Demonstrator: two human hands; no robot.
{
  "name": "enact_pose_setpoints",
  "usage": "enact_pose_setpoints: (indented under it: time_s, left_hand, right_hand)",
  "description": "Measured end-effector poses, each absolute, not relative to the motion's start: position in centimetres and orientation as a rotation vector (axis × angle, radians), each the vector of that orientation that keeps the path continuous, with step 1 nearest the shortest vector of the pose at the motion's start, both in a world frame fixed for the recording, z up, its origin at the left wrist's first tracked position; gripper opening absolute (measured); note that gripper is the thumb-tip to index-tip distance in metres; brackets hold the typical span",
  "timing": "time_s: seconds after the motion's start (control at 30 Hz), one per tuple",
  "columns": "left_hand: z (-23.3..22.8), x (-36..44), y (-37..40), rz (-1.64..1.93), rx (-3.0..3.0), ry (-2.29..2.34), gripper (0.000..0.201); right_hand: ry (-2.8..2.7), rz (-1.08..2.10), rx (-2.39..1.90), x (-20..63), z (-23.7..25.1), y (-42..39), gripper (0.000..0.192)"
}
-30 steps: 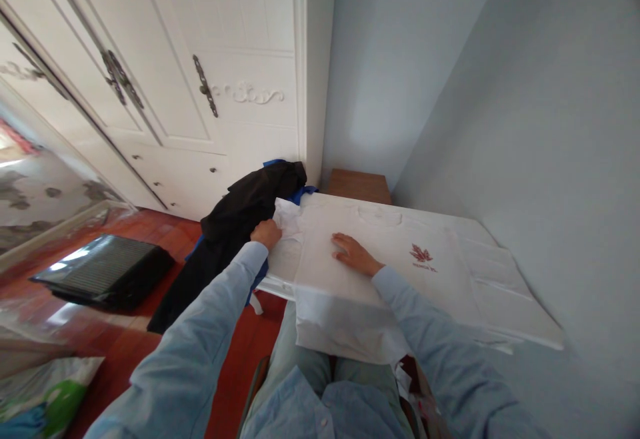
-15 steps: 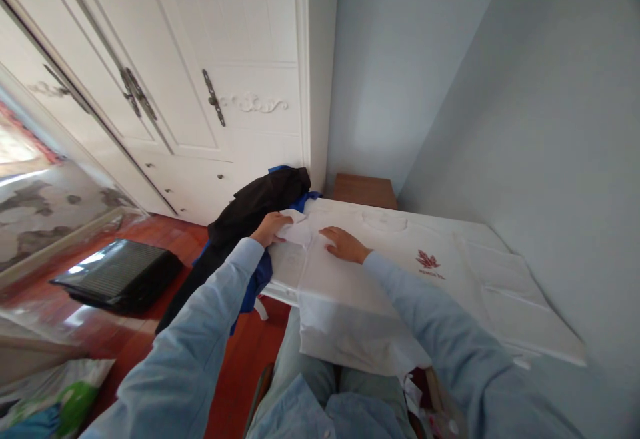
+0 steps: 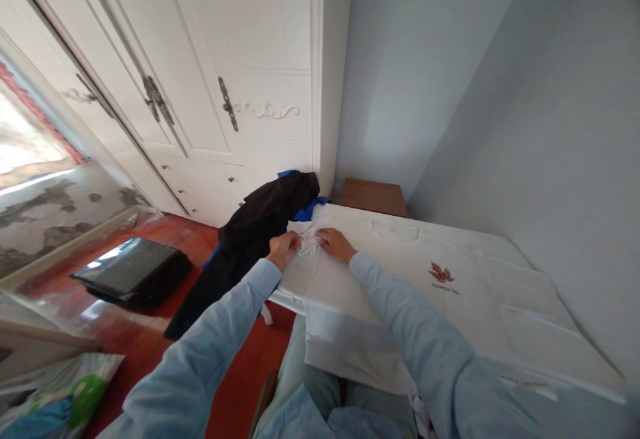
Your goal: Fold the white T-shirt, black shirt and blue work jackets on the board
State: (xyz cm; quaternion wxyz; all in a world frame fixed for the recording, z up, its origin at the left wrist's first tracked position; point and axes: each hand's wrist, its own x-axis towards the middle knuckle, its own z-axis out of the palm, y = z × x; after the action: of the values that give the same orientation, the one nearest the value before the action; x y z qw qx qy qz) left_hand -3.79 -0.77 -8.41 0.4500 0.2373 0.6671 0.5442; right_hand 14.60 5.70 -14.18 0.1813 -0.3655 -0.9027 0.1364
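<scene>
A white T-shirt (image 3: 365, 286) with a red maple-leaf print (image 3: 441, 272) lies spread on the white table, its lower edge hanging over the front onto my lap. My left hand (image 3: 284, 250) is closed, pinching the shirt's sleeve (image 3: 306, 231) near the table's left end. Just to the right, my right hand (image 3: 337, 246) grips the same sleeve close to the shoulder with bent fingers. Between the two hands the cloth is bunched and creased. The fingertips are partly hidden in the folds.
Black and blue clothing (image 3: 265, 216) is draped over the table's left end. A white wardrobe (image 3: 270, 46) stands behind, with a brown wooden box-like piece (image 3: 373, 197) beyond the table. A black plastic-wrapped case (image 3: 133, 272) and a plastic bag (image 3: 75, 396) are on the left.
My right hand has gone from lying spread on the shirt to pinching the sleeve. The sleeve, flat before, is now gathered between both hands. The view has shifted slightly left.
</scene>
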Motion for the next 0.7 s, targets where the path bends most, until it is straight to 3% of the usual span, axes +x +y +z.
enact_pose_setpoints:
  time_s: [0.23, 0.5, 0.7]
  left_hand:
    - [-8.6, -3.0, 0.7, 1.151, 0.620, 1.698, 0.031]
    - [-6.7, -4.1, 1.7, 1.204, 1.147, 1.857, 0.007]
    - [-3.6, -3.3, 2.5, 1.123, 1.588, 1.872, 0.028]
  right_hand:
    - [-2.657, 0.299, -1.065, 13.9, -12.8, 5.6, 0.049]
    - [-2.668, 0.378, -1.113, 11.3, -12.2, 6.4, 0.052]
    - [-2.580, 0.496, -1.062, 10.7, -11.8, 7.0, 0.044]
